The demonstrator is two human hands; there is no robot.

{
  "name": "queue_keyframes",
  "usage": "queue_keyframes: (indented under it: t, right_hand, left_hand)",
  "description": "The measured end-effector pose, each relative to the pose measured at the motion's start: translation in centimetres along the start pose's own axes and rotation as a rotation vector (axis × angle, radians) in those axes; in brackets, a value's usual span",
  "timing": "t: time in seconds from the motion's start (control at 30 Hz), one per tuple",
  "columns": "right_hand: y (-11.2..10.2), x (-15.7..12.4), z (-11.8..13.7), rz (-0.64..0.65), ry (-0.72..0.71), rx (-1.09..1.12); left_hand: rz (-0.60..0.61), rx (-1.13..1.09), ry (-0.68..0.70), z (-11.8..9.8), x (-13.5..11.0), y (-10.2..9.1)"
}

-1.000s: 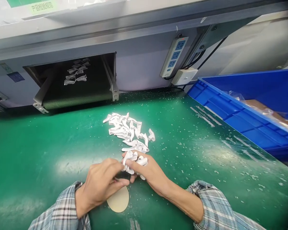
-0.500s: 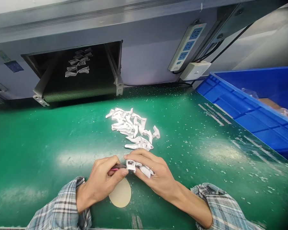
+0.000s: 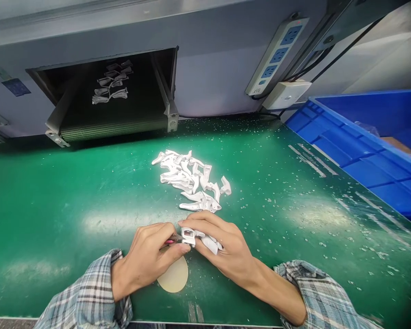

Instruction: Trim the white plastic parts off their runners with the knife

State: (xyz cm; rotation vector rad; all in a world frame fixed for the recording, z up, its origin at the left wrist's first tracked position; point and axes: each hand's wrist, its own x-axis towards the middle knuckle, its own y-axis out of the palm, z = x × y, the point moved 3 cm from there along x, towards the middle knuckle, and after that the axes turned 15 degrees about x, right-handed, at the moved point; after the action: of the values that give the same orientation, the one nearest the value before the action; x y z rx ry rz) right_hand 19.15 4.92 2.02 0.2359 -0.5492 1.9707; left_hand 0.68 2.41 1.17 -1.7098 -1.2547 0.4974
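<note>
My left hand (image 3: 150,252) is closed around small pink-handled nippers (image 3: 172,240), mostly hidden by the fingers. Their dark metal tip touches the end of a white plastic part (image 3: 188,236) with a square opening. That part is in my right hand (image 3: 230,244), whose fingers curl over it and over more white pieces (image 3: 210,244) against the palm. How many pieces it holds is hard to see. Just beyond my fingers lies a loose pile of curved white plastic parts (image 3: 181,172). Under my left hand, a round cream-coloured disc (image 3: 173,278) lies partly covered.
Tiny white scraps are scattered over the green tabletop (image 3: 89,192), thickest at the right. At the back, a conveyor belt (image 3: 116,121) carries several white parts inside an opening. A blue crate (image 3: 356,160) stands at the right, near a power strip (image 3: 277,57) on the panel.
The camera view has shifted slightly. Both hands keep nearly the same hold, with the nippers still at the white part's end. The pile and the parts on the belt look the same.
</note>
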Motion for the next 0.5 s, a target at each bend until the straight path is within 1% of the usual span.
queue_keyframes:
  t: [0.17,0.37,0.5]
  right_hand:
    - [-0.11,-0.05,0.06,-0.004,0.009,-0.031]
    - [-0.18,-0.13,0.34,-0.01,-0.1,-0.093]
    - [-0.08,-0.07,0.21,-0.027,-0.098,-0.065]
  left_hand:
    - [0.03,-0.019,0.002,-0.16,-0.03,-0.13]
    - [0.144,-0.099,-0.041,-0.15,0.06,-0.15]
    - [0.195,-0.142,-0.054,-0.11,0.1,0.09]
